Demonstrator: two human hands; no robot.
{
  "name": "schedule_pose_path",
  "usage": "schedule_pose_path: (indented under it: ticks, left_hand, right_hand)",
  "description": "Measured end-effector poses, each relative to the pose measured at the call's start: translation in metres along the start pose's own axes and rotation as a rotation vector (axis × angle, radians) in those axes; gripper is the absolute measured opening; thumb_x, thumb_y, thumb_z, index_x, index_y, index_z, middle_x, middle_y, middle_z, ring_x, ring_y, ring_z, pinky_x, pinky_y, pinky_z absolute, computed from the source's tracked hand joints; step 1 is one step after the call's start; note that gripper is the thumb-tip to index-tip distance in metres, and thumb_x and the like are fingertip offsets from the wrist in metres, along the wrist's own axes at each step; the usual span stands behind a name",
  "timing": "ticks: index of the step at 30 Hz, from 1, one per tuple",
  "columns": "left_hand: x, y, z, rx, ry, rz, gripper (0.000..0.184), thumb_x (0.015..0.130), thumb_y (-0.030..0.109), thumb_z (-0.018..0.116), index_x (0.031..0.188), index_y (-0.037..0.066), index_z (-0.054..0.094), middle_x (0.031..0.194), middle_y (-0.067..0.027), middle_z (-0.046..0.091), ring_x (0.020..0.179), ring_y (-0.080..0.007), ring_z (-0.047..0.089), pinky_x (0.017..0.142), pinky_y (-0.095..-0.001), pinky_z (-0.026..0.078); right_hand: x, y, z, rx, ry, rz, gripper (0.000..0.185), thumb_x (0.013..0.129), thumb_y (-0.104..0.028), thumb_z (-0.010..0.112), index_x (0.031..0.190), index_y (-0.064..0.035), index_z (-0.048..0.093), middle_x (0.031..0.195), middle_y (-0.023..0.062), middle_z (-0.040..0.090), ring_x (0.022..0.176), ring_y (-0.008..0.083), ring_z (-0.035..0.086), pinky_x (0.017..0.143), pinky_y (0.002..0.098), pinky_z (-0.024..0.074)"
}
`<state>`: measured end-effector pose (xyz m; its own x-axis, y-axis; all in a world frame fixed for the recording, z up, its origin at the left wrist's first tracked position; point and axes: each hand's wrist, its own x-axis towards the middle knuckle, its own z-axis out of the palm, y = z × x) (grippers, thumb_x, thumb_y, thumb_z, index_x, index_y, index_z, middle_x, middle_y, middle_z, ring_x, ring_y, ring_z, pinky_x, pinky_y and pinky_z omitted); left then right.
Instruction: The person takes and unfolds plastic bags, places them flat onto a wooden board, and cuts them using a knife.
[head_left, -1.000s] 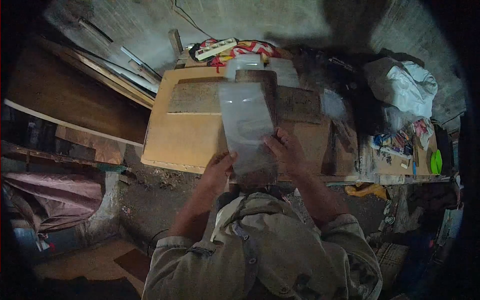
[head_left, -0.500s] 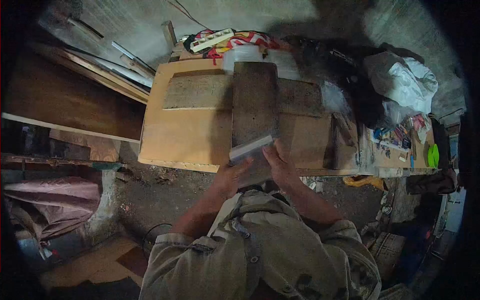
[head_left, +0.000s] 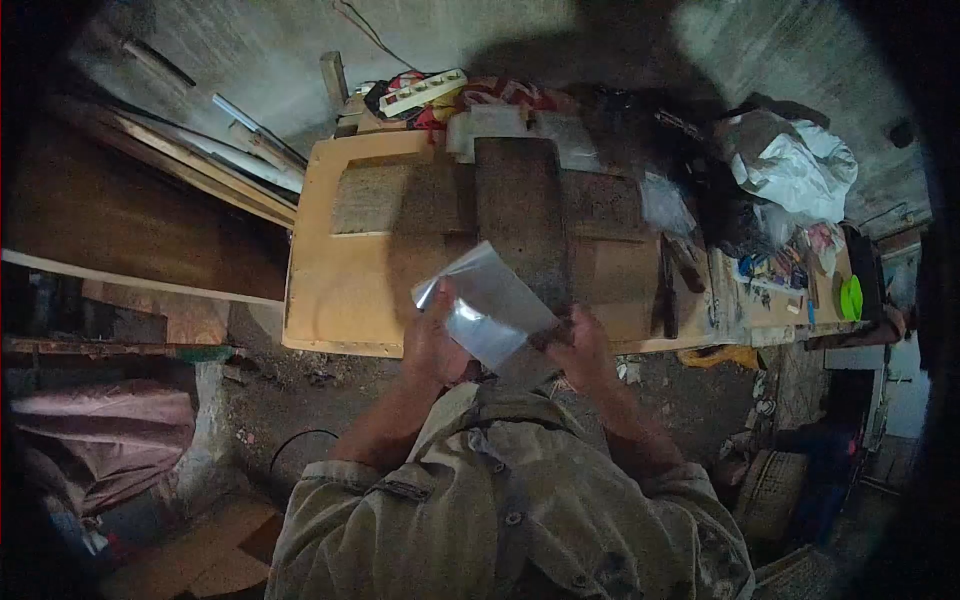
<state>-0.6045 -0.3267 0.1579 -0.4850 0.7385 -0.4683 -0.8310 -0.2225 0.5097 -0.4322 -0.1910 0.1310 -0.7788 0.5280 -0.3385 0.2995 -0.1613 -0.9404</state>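
Observation:
A clear, shiny plastic bag (head_left: 492, 308) is held tilted in front of my chest, over the near edge of the table. My left hand (head_left: 435, 345) grips its left side, with the thumb lying on the front face. At the lower right corner, my right hand (head_left: 583, 350) has its fingers closed on the bag's edge. Beneath and beyond the bag, a dark wooden board (head_left: 517, 200) lies lengthwise across another greyish board (head_left: 400, 197). Stacked clear plastic (head_left: 495, 123) rests at the far end of the dark board.
The boards lie on a tan tabletop (head_left: 330, 280). A power strip (head_left: 425, 92) sits on red cloth at the back. To the right are a white sack (head_left: 795, 165), small coloured items (head_left: 775, 270) and a green bowl-like object (head_left: 851, 298). Long planks (head_left: 200, 170) lean at left.
The plastic bag has been raised and turned, and now catches the light. My hands have moved farther apart, left hand leftward and right hand rightward.

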Motion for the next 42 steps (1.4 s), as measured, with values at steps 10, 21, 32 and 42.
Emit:
schedule_pose_path:
  ticks: [10,21,32,42]
  left_hand:
    - [0.001,0.007,-0.008,-0.115,-0.152,0.087,0.053,0.091,0.038,0.061,0.13,0.007,0.044,0.124,-0.0115,0.051,0.113,-0.029,0.053,0.094,-0.0475,0.046]
    - [0.016,0.039,-0.074,0.011,0.026,0.34,0.035,0.085,0.007,0.066,0.118,0.005,0.052,0.107,-0.0076,0.06,0.1,-0.0224,0.059,0.088,-0.0407,0.049]
    - [0.016,0.066,-0.135,0.059,-0.289,0.286,0.025,0.081,0.001,0.067,0.105,0.003,0.06,0.103,-0.0106,0.064,0.095,-0.023,0.064,0.083,-0.0376,0.054]
    - [0.0,0.102,-0.126,0.577,-0.289,0.381,0.007,0.075,-0.002,0.064,0.081,0.001,0.063,0.089,-0.0142,0.067,0.089,-0.0259,0.066,0.08,-0.0391,0.055]
  right_hand:
    - [-0.014,-0.002,0.047,0.738,0.067,-0.065,0.031,0.086,-0.013,0.066,0.113,-0.0016,0.056,0.103,0.0056,0.061,0.094,0.0176,0.059,0.085,0.036,0.048]
    - [-0.042,-0.001,-0.006,0.238,0.276,0.149,0.026,0.086,-0.018,0.068,0.102,0.0023,0.064,0.091,0.0069,0.064,0.081,0.0155,0.061,0.071,0.0321,0.0508]
    - [-0.058,-0.017,-0.026,0.429,0.092,-0.256,0.035,0.08,-0.026,0.074,0.1,0.0017,0.067,0.098,0.0123,0.068,0.086,0.0213,0.066,0.08,0.0398,0.0553]
    - [-0.045,0.024,-0.053,0.374,0.008,-0.628,0.054,0.08,-0.046,0.072,0.107,-0.0011,0.06,0.114,0.0147,0.061,0.101,0.0258,0.062,0.085,0.0421,0.0535]
